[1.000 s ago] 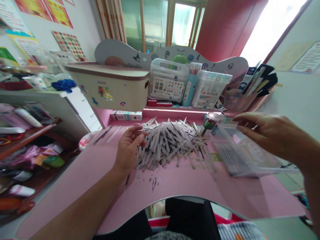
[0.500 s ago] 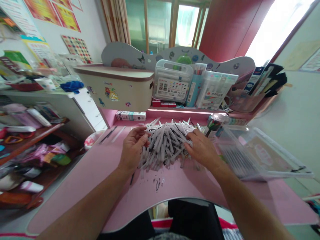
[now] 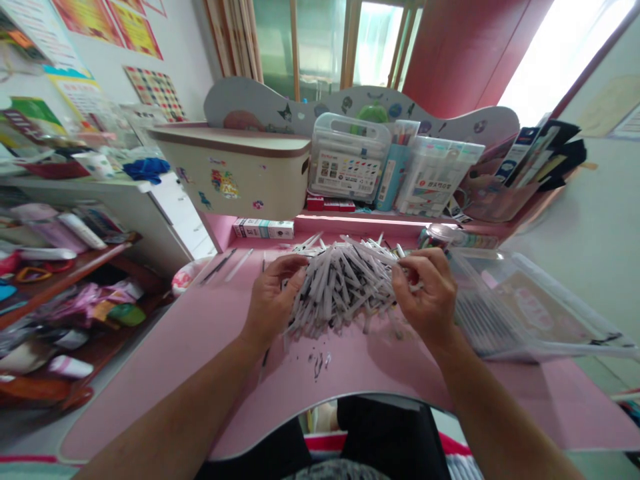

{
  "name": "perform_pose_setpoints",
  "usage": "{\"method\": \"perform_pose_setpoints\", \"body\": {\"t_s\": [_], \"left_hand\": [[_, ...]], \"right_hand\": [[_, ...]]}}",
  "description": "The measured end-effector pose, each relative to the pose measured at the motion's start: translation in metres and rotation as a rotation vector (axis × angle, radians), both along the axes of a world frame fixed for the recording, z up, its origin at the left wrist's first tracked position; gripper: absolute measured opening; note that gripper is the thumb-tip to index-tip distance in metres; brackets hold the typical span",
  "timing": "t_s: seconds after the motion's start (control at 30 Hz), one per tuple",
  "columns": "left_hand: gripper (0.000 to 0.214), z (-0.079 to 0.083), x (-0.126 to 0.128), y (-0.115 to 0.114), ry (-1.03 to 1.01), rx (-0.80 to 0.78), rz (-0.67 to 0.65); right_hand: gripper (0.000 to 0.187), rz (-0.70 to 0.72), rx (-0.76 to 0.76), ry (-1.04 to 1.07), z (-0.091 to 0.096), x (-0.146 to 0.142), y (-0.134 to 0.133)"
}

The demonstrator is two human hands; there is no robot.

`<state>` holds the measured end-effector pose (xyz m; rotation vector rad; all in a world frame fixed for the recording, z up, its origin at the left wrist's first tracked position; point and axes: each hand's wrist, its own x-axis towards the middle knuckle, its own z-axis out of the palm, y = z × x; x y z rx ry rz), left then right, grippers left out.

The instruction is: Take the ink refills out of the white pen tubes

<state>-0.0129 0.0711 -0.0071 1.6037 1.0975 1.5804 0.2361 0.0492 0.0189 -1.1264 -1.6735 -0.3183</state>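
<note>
A heap of thin whitish plastic pen tubes, with dark bits among them, lies on the pink desk between my hands. My right hand is beside the heap's right edge, its thumb and fingers closed on the end of a slim white pen tube that slants over the top of the heap. At the left edge, my left hand has thumb and forefinger brought together; what is between them, if anything, is too small to make out. Small dark scraps lie in front of the heap.
To the right stands an open clear plastic box with slim sticks in it. Dark and white sticks lie at the left. A shelf behind holds a cream bin, marker cases and a pen holder.
My right hand has drawn back to the right from the heap, with a white pen tube now in its fingers. My left hand stays near the heap's left edge. The view has shifted slightly.
</note>
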Motion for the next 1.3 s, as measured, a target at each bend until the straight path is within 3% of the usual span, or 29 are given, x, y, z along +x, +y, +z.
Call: {"method": "perform_pose_setpoints", "body": {"t_s": [0.17,0.33,0.43,0.53,0.73,1.1,1.3], "left_hand": [[0.037,0.004,-0.001,-0.004,0.502,0.419,0.142],[0.019,0.001,-0.002,0.003,0.659,0.456,0.021],[0.018,-0.002,-0.003,0.005,0.581,0.309,0.073],[0.018,-0.002,-0.003,0.005,0.46,0.163,0.139],[0.014,0.0,0.0,0.001,0.371,0.129,0.132],[0.015,-0.002,0.002,0.0,0.359,0.148,0.103],[0.016,-0.004,-0.001,0.004,0.388,0.115,0.1]], "right_hand": [[0.009,0.256,-0.034,-0.085,-0.007,-0.022,-0.009],[0.016,0.355,-0.198,-0.033,-0.02,-0.036,-0.005],[0.025,0.264,-0.318,-0.094,-0.023,-0.038,0.001],[0.018,0.097,-0.382,-0.254,-0.027,-0.042,0.006],[0.019,-0.122,-0.399,-0.389,-0.033,-0.054,0.011],[0.012,-0.193,-0.407,-0.4,-0.035,-0.058,0.012],[0.014,-0.243,-0.239,-0.284,-0.019,-0.039,0.008]]}}
